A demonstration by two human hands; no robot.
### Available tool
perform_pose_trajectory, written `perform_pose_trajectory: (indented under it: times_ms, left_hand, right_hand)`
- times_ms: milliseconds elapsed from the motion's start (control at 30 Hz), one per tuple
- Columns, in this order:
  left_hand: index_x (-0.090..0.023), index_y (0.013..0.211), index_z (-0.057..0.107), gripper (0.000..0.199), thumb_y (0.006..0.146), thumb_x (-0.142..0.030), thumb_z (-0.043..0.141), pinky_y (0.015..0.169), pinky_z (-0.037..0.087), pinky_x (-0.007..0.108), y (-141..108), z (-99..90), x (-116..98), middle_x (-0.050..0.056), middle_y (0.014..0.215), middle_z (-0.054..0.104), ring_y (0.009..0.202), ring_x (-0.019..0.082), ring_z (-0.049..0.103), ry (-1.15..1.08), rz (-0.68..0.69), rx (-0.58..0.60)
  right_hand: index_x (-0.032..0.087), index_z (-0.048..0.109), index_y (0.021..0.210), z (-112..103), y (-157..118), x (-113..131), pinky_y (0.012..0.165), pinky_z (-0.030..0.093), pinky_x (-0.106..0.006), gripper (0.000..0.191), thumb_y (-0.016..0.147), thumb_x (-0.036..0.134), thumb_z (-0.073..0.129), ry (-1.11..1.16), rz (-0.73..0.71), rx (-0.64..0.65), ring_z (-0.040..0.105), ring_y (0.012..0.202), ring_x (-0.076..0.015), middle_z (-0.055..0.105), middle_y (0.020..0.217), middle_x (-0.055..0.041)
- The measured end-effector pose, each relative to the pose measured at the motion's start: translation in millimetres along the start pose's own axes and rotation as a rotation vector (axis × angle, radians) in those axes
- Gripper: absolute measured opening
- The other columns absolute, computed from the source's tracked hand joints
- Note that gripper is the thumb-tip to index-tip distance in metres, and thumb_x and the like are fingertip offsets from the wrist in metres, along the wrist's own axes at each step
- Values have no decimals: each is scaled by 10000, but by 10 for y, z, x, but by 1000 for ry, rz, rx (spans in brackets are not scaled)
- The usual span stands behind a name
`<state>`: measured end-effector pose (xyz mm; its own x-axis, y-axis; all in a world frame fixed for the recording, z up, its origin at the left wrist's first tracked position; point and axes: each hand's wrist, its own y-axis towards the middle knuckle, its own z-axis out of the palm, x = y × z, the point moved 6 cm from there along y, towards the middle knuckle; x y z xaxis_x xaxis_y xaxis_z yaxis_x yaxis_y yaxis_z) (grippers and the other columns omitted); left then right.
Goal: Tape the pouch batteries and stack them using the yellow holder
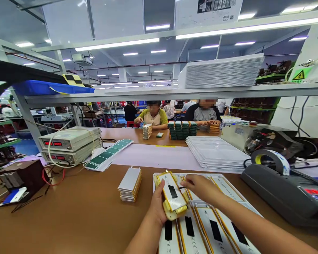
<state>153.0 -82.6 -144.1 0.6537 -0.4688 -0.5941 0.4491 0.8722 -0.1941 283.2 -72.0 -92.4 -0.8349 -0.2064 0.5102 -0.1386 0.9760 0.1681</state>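
My left hand (157, 203) grips a flat silver pouch battery cell (172, 190) edged with yellow tape, tilted up off a white tray (250, 220). My right hand (202, 188) reaches across from the right, its fingertips at the cell's upper edge. A small dark piece shows near those fingertips, but what they pinch is unclear. Under both hands, the tray holds several similar cells (214, 229) with black strips, partly hidden by my forearms. To the left on the brown bench lies a stack of cells (129, 184).
A grey tape machine (278, 185) with a tape roll stands to my right. Stacked bench instruments (70, 146) stand at the left, beside a sheet of green strips (108, 153). Clear trays (214, 153) lie ahead. Two co-workers (204, 113) sit across the bench, beneath a shelf (175, 93).
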Motion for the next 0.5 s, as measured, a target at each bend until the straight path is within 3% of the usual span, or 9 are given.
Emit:
perform_pose_trajectory:
  times_ms: [100,233,300,400,500]
  left_hand:
    - [-67,998,552,480,702,-445,568,801,437,418,6,11,-28,144,819,661,845,278,610,-32,19,14]
    - [-94,1026,537,481,708,-455,557,789,451,432,25,4,-63,126,848,655,830,262,612,-36,52,-33]
    - [-97,1028,538,504,705,-484,546,770,460,436,36,12,-57,135,856,649,812,261,614,-20,30,-45]
    - [-106,1024,542,531,691,-520,543,745,471,428,41,7,-42,130,830,643,779,252,616,-3,-1,-70]
    - [-124,1014,543,558,662,-557,553,723,476,428,33,-2,-36,107,793,637,749,242,614,8,1,-71]
  right_hand:
    - [215,582,745,-246,-103,-509,542,291,-242,343,854,420,329,-182,97,-18,555,704,-175,635,747,-32]
    - [233,595,842,-543,-198,-1357,560,315,-248,223,828,294,381,-399,336,-6,571,809,-209,641,890,-51]
    - [221,599,833,-628,-226,-1654,551,327,-252,217,814,258,386,-440,391,19,572,802,-218,637,896,-66]
    - [199,602,805,-641,-228,-1864,547,346,-264,194,787,226,411,-486,406,60,573,779,-228,633,867,-84]
    - [181,598,767,-541,-182,-1861,586,365,-292,167,763,186,431,-516,345,83,569,787,-246,630,831,-96]
